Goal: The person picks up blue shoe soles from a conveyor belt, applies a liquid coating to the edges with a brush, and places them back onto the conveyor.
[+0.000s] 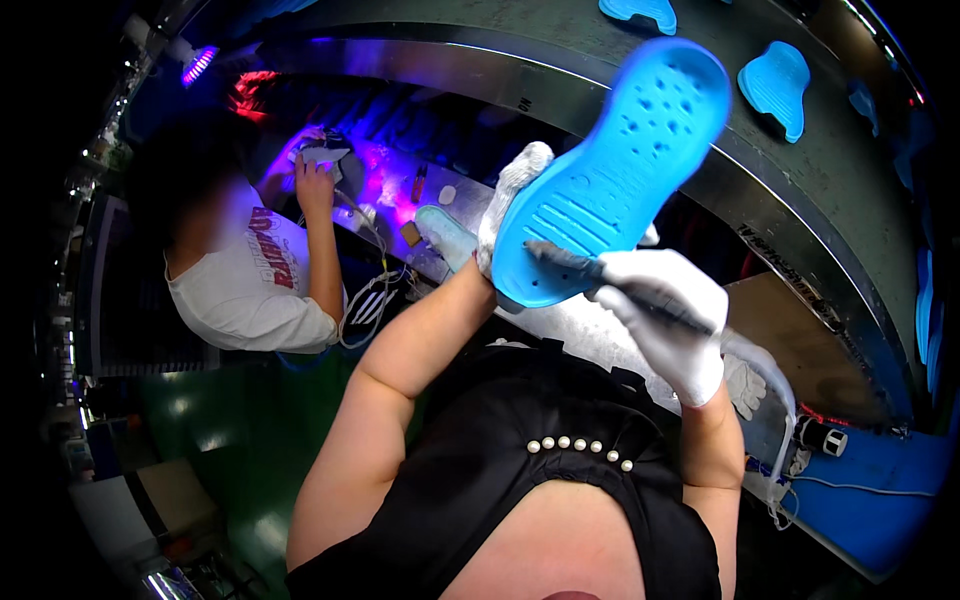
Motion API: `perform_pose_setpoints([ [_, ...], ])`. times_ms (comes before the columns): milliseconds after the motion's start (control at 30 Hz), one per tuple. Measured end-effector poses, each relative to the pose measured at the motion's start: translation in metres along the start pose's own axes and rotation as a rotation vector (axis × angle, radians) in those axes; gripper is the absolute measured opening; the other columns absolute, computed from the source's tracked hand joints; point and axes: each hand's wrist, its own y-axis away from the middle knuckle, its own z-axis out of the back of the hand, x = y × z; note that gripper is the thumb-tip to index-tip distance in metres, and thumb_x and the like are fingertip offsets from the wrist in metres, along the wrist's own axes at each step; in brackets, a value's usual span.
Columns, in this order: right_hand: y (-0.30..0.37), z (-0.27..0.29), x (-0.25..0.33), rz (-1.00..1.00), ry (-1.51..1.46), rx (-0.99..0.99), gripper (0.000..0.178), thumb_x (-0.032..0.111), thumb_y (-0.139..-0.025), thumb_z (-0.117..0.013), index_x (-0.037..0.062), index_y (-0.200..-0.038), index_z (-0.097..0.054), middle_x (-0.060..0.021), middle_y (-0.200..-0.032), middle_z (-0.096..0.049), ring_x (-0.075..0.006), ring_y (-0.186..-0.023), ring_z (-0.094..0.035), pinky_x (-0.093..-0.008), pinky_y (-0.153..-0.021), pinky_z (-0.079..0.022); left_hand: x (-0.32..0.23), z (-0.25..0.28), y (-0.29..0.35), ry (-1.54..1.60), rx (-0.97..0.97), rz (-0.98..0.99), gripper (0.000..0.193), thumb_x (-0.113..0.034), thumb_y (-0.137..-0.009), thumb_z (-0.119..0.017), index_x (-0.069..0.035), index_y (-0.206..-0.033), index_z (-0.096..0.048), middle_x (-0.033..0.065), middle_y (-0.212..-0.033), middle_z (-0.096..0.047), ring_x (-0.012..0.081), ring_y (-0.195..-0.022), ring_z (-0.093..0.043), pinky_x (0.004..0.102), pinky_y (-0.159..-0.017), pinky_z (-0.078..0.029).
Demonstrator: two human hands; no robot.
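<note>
A blue sole (612, 185) is held across its edges by the left hand (508, 195), its long axis slanted up and rightward. From the right, a dark brush-like tool (572, 263), clasped in the right hand (672, 300), is pointed across its lower end.

The scene is dim, a violet lamp (200, 66) glowing upper left (edges curve into black).

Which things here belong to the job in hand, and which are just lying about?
In the job:
blue shoe sole, in the left hand
dark tool, in the right hand

Apparently just lying about:
loose white glove
tan block
</note>
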Motion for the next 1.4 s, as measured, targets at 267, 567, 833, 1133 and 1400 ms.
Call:
perform_pose_setpoints([
  [267, -0.005, 0.006, 0.005, 0.037, 0.029, 0.147, 0.023, 0.007, -0.072, -0.074, 0.0145, -0.093, -0.070, -0.0037, -0.091, -0.071, -0.0239, -0.076, -0.068, -0.0287, -0.066, -0.053, -0.021, 0.014, -0.003, -0.501, -0.288, 0.182, 0.057, -0.045, -0.091, -0.053, -0.003, -0.131, -0.053, 0.0222, -0.119, -0.058, 0.0298, -0.112, -0.058, 0.0405, -0.100, -0.045],
  [567, 0.000, 0.002, -0.008, 0.122, 0.070, 0.124, 0.022, 0.009, -0.076, -0.074, 0.0105, -0.097, -0.070, -0.0077, -0.095, -0.071, -0.0248, -0.073, -0.067, -0.0320, -0.066, -0.053, -0.042, 0.011, -0.009, -1.077, -0.476, 0.215, 0.043, -0.034, -0.089, -0.065, -0.007, -0.123, -0.063, 0.0090, -0.119, -0.061, 0.0194, -0.113, -0.057, 0.0318, -0.104, -0.041],
  [833, 0.002, 0.013, 0.003, 0.034, 0.138, 0.222, 0.026, 0.006, -0.074, -0.072, 0.0119, -0.099, -0.071, -0.0099, -0.097, -0.071, -0.0223, -0.083, -0.066, -0.0330, -0.071, -0.053, -0.057, 0.002, -0.016, -1.192, -0.437, 0.244, 0.043, -0.033, -0.089, -0.065, -0.009, -0.125, -0.062, 0.0081, -0.127, -0.059, 0.0191, -0.119, -0.054, 0.0317, -0.106, -0.039],
  [1133, 0.008, 0.015, 0.008, 0.159, 0.338, 0.154, 0.029, 0.003, -0.064, -0.076, 0.0132, -0.091, -0.072, -0.0071, -0.093, -0.073, -0.0172, -0.057, -0.060, -0.0256, -0.055, -0.049, -0.056, -0.033, -0.005, -1.145, -0.537, 0.194, 0.043, -0.033, -0.091, -0.063, -0.010, -0.127, -0.061, 0.0088, -0.129, -0.057, 0.0191, -0.118, -0.056, 0.0329, -0.107, -0.040],
  [1400, 0.008, 0.026, 0.015, 0.181, 0.484, 0.195, 0.027, 0.002, -0.065, -0.076, 0.0103, -0.090, -0.072, -0.0095, -0.093, -0.073, -0.0169, -0.057, -0.060, -0.0263, -0.054, -0.048, -0.071, -0.023, 0.007, -1.477, -0.375, 0.039, 0.041, -0.030, -0.089, -0.061, -0.013, -0.127, -0.060, 0.0120, -0.120, -0.061, 0.0235, -0.102, -0.060, 0.0366, -0.086, -0.048],
])
